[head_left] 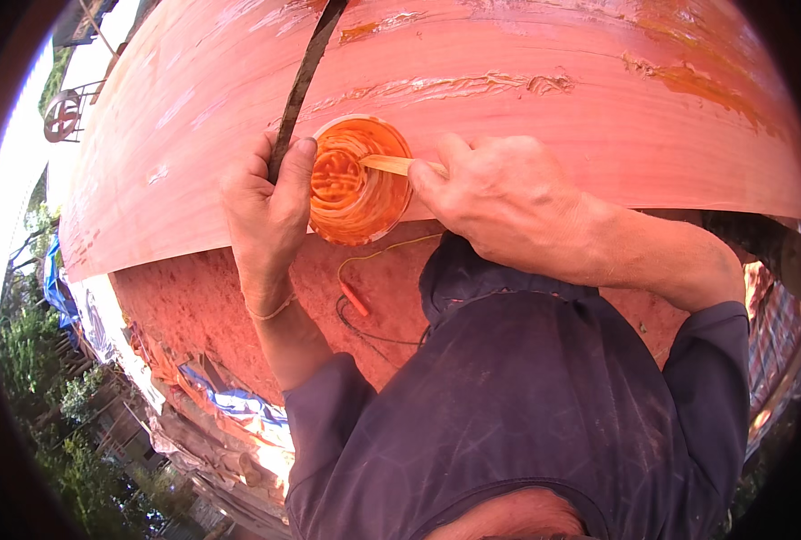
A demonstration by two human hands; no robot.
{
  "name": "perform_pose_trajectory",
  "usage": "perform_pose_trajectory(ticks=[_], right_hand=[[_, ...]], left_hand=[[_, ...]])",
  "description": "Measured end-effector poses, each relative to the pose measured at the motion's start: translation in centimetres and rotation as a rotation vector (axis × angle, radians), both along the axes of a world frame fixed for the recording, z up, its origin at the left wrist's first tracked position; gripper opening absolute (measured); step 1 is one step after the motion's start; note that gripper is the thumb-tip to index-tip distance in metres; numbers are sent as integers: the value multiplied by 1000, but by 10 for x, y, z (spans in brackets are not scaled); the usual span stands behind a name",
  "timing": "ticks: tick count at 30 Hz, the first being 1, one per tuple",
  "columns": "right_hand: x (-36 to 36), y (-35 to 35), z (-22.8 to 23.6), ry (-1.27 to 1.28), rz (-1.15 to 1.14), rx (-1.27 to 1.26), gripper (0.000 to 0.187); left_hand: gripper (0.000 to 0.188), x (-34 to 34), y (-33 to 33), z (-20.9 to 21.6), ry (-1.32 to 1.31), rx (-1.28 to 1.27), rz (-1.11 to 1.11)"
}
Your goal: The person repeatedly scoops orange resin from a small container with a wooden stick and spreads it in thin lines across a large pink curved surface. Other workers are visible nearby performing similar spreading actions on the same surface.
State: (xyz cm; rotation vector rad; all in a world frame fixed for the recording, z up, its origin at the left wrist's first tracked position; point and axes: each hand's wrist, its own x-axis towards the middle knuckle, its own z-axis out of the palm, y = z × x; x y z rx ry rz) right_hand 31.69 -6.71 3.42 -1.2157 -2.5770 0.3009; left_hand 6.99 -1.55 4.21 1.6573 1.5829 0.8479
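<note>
A round tub [384, 214] of thick orange paste [336, 176] stands at the near edge of a broad wooden surface, its inner wall smeared and swirled. My right hand [495, 193] is closed around a flat pale wooden stick [388, 164], whose tip reaches into the paste. On the tub's left side, my left hand [270, 189] grips a long, narrow, dark strip with a worn face [306, 85], which slants up and away past the top edge. The left thumb lies against or close by the tub's rim; whether it also holds the tub I cannot tell.
The curved-looking reddish wooden surface [193, 117] carries ridges of orange-brown paste [472, 85]. Below its edge, a red-handled tool [354, 299] and a yellow cord [387, 250] lie on reddish ground [202, 297]. Blue sheeting [238, 405] and plants [36, 360] are at left.
</note>
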Motion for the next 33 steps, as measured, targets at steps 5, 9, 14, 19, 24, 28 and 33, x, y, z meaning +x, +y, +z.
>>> perform_pose_trajectory(ticks=[5,9,14,19,24,28,33], right_hand=[[5,8,11,34,-18,5,21],[0,8,16,22,-21,-12,21],[1,0,19,15,7,-222,20],[17,2,16,141,-25,-181,24],[19,-2,-3,202,-81,-152,29],[16,-13,-17,256,-60,-309,32],[25,-24,-16,290,-127,-277,34]], left_hand=[[14,9,-3,1,62,66,-11],[15,14,-9,5,125,124,-38],[16,26,-18,11,284,125,-101],[14,39,-24,13,269,156,-118],[15,36,-27,11,238,65,-105],[14,31,-34,4,205,99,-80],[15,27,-52,-1,122,94,59]])
